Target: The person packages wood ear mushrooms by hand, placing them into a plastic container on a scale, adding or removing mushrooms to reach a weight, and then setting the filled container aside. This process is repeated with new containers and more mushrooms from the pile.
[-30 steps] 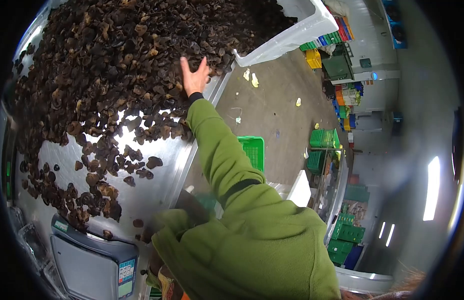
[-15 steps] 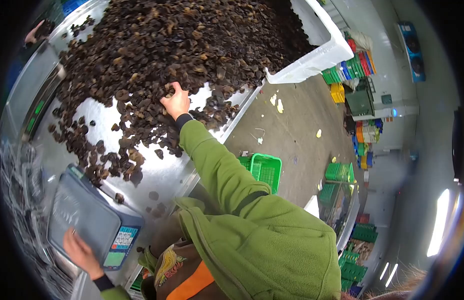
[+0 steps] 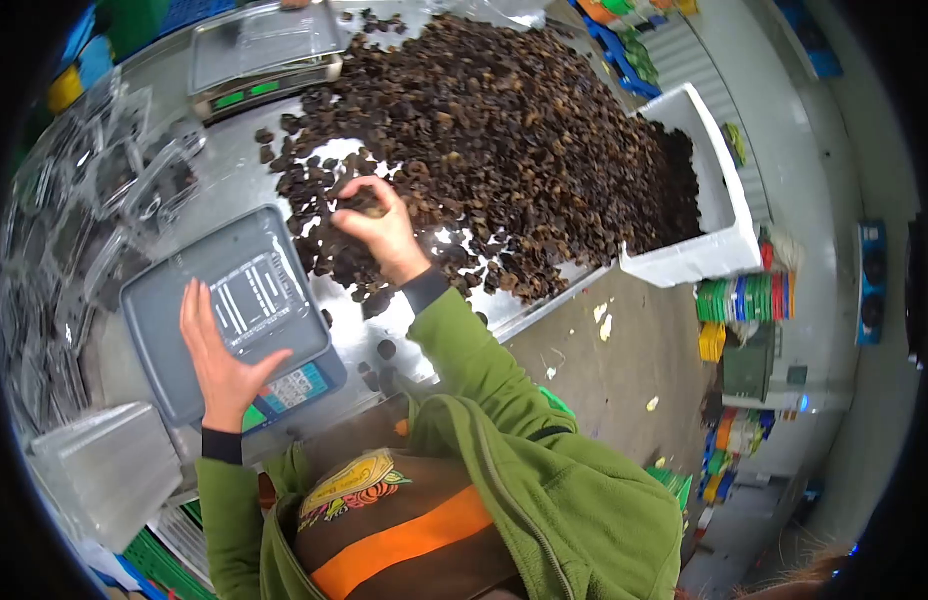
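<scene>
Dark brown, curled pieces lie heaped on a metal table. My right hand is over the near left part of the heap, thumb and fingers curved and apart; dark pieces show in the gap, and I make out none in its grip. At the left, a grey scale has a clear plastic container on its platform. My left hand is against the container's left side, thumb spread away from the fingers.
Clear plastic containers are piled at the left, with stacked clear lids or trays below. A second scale stands at the back. A white foam box lies tipped at the heap's right. Colored crates stand beyond.
The view has swung left. The clear container now shows plainly on the scale, with my left hand beside it. My right hand is now near the heap's left part, its fingers wider apart.
</scene>
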The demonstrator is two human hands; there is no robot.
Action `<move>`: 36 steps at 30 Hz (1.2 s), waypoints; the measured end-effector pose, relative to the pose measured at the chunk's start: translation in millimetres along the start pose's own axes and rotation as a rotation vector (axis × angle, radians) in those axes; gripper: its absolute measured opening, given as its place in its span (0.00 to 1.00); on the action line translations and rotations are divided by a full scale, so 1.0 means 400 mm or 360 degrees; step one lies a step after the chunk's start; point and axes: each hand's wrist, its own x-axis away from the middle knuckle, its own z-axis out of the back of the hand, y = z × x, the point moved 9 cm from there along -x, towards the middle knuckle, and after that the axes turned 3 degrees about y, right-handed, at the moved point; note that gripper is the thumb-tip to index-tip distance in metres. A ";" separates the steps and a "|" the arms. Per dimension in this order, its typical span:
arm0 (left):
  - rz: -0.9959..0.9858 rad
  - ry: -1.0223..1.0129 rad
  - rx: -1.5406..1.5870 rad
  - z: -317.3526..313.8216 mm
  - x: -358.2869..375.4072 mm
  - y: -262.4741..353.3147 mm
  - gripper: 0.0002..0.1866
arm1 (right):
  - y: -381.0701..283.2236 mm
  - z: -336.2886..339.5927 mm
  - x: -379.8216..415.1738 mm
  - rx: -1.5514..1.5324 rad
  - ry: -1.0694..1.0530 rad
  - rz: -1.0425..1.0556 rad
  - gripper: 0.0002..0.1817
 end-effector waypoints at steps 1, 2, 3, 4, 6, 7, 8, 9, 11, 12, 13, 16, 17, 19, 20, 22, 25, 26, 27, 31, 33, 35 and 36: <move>-0.0003 0.0055 0.0070 0.004 -0.012 -0.005 0.66 | 0.004 -0.071 0.010 0.0068 -0.0111 -0.0001 0.17; -0.0014 0.0107 0.0146 0.004 -0.023 -0.010 0.71 | 0.009 -0.140 0.023 0.0139 -0.0213 0.0001 0.19; -0.0017 0.0110 0.0170 -0.006 -0.029 -0.017 0.73 | -0.005 -0.201 0.037 0.0397 -0.0271 0.0271 0.20; -0.0007 0.0121 0.0179 -0.014 -0.033 -0.027 0.73 | -0.021 -0.263 0.061 0.0651 -0.0323 0.0543 0.22; 0.0020 0.0113 0.0239 -0.034 -0.038 -0.046 0.73 | 0.020 -0.344 0.105 0.0812 -0.0444 0.0432 0.27; 0.0035 0.0187 0.0226 -0.035 -0.039 -0.054 0.70 | 0.046 -0.375 0.129 0.1030 -0.0637 0.0600 0.30; 0.0049 0.0194 0.0230 -0.049 -0.037 -0.070 0.70 | 0.068 -0.387 0.150 0.1201 -0.0748 0.0652 0.33; 0.0100 0.0149 0.0227 -0.070 -0.032 -0.099 0.66 | 0.050 -0.388 0.154 0.1153 -0.0749 0.0655 0.30; 0.0152 0.0109 0.0283 -0.066 -0.039 -0.100 0.56 | 0.006 -0.354 0.147 0.1055 -0.0673 0.0618 0.23; 0.0196 0.0040 0.0269 -0.071 -0.042 -0.104 0.56 | -0.015 -0.324 0.132 0.1002 -0.0592 0.0580 0.19; 0.0189 0.0071 0.0204 -0.063 -0.046 -0.094 0.52 | -0.054 -0.277 0.116 0.1012 -0.0387 0.0630 0.16; 0.0177 0.0117 0.0087 -0.055 -0.058 -0.086 0.45 | 0.014 -0.057 0.050 0.1549 0.0028 0.0561 0.20; 0.0169 0.0120 0.0038 -0.055 -0.057 -0.083 0.42 | 0.080 0.020 0.051 0.2012 0.0093 0.0470 0.29; 0.0137 0.0110 0.0024 -0.052 -0.042 -0.092 0.39 | 0.192 0.096 0.103 0.2326 -0.0008 0.0159 0.35; 0.0102 0.0086 0.0012 -0.054 -0.034 -0.096 0.36 | 0.234 0.103 0.136 0.2313 -0.0122 0.0153 0.35; 0.0113 0.0055 0.0026 -0.056 -0.016 -0.106 0.37 | 0.288 0.113 0.181 0.2339 -0.0232 0.0122 0.32; 0.0142 0.0062 0.0062 -0.013 -0.018 -0.083 0.42 | 0.268 0.144 0.198 0.2074 0.0079 0.0324 0.20; 0.0157 0.0093 0.0091 0.013 -0.022 -0.074 0.45 | 0.261 0.159 0.188 0.2001 0.0149 0.0388 0.18; 0.0172 0.0117 0.0113 0.032 -0.017 -0.082 0.50 | 0.229 0.165 0.181 0.1885 0.0277 0.0327 0.14; 0.0462 0.0425 0.0235 0.122 0.039 -0.159 0.54 | 0.080 0.125 0.141 0.1454 0.0352 0.0526 0.13; 0.0477 0.0478 0.0290 0.137 0.043 -0.163 0.55 | -0.025 -0.007 0.131 0.1275 0.0112 0.0615 0.13; 0.0488 0.0547 0.0351 0.141 0.035 -0.153 0.55 | -0.089 -0.164 0.137 0.1224 -0.0262 0.0704 0.14; 0.0311 0.0479 0.0291 0.129 0.010 -0.107 0.56 | -0.089 -0.228 0.142 0.1201 -0.0383 0.0792 0.15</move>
